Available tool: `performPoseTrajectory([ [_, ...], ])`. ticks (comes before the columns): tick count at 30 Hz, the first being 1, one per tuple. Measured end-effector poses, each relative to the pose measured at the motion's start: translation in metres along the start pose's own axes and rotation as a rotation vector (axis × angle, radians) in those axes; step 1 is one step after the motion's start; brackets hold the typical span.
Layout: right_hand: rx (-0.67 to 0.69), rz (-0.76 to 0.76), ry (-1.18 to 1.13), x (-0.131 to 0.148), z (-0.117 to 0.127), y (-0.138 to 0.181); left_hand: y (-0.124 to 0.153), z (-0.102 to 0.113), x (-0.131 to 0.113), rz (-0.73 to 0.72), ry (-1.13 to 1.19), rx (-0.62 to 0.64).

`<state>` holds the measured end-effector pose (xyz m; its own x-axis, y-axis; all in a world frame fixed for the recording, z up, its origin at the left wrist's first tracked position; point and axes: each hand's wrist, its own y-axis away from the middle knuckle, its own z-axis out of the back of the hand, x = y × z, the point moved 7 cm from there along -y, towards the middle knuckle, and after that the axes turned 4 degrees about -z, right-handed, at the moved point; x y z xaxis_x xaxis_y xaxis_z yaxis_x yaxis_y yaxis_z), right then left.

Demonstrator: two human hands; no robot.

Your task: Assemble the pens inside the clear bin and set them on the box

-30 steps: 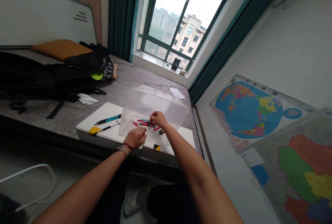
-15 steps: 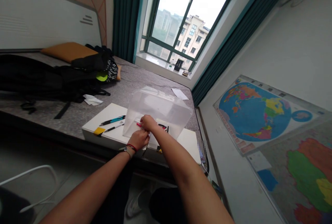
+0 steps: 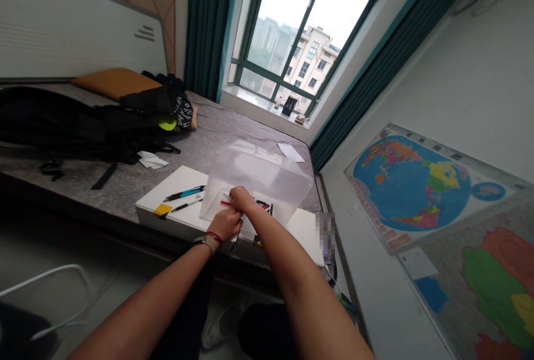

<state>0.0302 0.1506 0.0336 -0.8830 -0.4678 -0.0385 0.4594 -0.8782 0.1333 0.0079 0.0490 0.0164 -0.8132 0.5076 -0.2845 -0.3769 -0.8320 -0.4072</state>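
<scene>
A clear plastic box (image 3: pixel 261 168) stands on the white boxes, its near side towards me. My right hand (image 3: pixel 241 198) reaches into its near part, with fingers curled; what they hold, if anything, is hidden. Just below, my left hand (image 3: pixel 226 223) is closed near the front edge of the plastic box, touching or almost touching my right hand; its fingertips are hidden too. A red pen-like stick (image 3: pixel 226 203) lies left of my right hand. Several dark, small pen-like items (image 3: pixel 265 205) show behind my right wrist. Left of the plastic box lie blue and black pens (image 3: pixel 186 192) and a white-and-black pen (image 3: pixel 186 204).
A white box (image 3: pixel 156 197) with a yellow tab (image 3: pixel 162 210) bears the loose pens. Another white surface (image 3: pixel 306 235) extends on the right. Behind are a crumpled tissue (image 3: pixel 152 160), a black bag (image 3: pixel 83 129) and a sheet of paper (image 3: pixel 291 152) on the grey bed-like surface (image 3: pixel 237 121).
The view has shifted slightly, so the scene sits a little further right. Both hands stay close together at the plastic box, with hardly any visible movement.
</scene>
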Motion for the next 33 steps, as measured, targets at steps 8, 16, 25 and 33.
performPoseTrajectory([
  [8,-0.156,-0.040,-0.159,-0.007,0.012,0.008,0.000,-0.001,0.003,0.014,0.010,-0.001],
  [16,-0.412,-0.483,-1.219,-0.076,-0.006,0.070,0.000,0.012,0.007,0.147,0.103,-0.085],
  [25,-0.570,-0.480,-1.813,-0.067,-0.066,0.116,0.000,0.012,0.006,0.138,0.104,-0.074],
  [33,-0.503,-0.335,-1.754,-0.066,-0.065,0.112,-0.003,0.009,-0.001,0.077,0.050,-0.067],
])
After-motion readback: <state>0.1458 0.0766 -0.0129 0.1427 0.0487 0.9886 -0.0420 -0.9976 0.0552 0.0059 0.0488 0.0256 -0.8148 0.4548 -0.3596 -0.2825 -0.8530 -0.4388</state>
